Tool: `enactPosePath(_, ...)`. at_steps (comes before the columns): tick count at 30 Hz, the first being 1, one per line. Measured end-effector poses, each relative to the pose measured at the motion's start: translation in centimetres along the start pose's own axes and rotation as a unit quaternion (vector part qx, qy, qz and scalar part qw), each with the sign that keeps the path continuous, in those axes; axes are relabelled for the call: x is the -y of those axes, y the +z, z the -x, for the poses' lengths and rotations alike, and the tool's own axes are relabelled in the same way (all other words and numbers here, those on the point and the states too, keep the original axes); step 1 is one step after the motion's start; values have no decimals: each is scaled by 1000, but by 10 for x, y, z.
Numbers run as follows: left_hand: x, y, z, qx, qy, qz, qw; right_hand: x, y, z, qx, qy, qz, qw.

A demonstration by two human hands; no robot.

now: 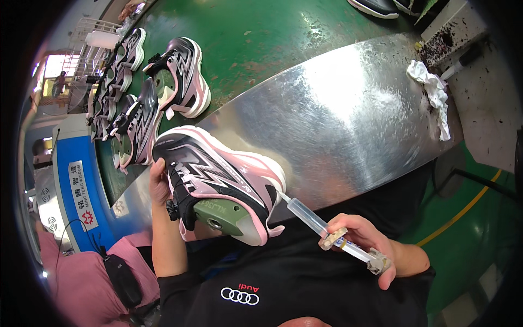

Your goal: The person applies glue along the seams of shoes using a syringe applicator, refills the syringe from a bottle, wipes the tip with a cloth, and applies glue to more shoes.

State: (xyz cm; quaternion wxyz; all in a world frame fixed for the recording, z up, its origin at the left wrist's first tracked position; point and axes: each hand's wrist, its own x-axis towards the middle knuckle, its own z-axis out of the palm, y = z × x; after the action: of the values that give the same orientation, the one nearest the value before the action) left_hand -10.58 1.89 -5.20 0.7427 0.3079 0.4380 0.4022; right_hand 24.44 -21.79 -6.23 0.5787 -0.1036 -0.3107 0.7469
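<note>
My left hand (159, 184) is closed on the toe end of a sneaker (224, 173), black, pink and silver-grey with a white and pink sole. A green shoe last (218, 215) fills the sneaker's opening. In my right hand (366, 235) is a clear syringe (308, 217), its flange and plunger end wrapped in crusted, pale material. The syringe's thin tip points at the heel, where the sole meets the upper. It looks to be touching there, but I cannot tell for sure. Part of my left hand is hidden behind the shoe.
More sneakers on lasts (182, 76) stand in rows at the far left of the green surface. A shiny metal plate (338, 120) lies beyond the held shoe. Crumpled white tissue (430, 92) sits on its right end. A person in pink (81, 283) is at the lower left.
</note>
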Motion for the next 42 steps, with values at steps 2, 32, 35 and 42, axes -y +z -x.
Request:
enactPosePath(2,-3,-7,9,-21,6,-21,1000,-4,0,-2,-1,-9,-1,1000)
enactPosePath(32,18,-27,130,-116,-27,-92,989,-38,16,-21,-5,-7,201,980)
enactPosePath(35,20,-27,134,-115,-38,-85,989,-38,20,-20,-7,0,203,979)
enactPosePath(42,24,-22,145,-81,-61,-58,993,-36,27,-19,1,1,229,973)
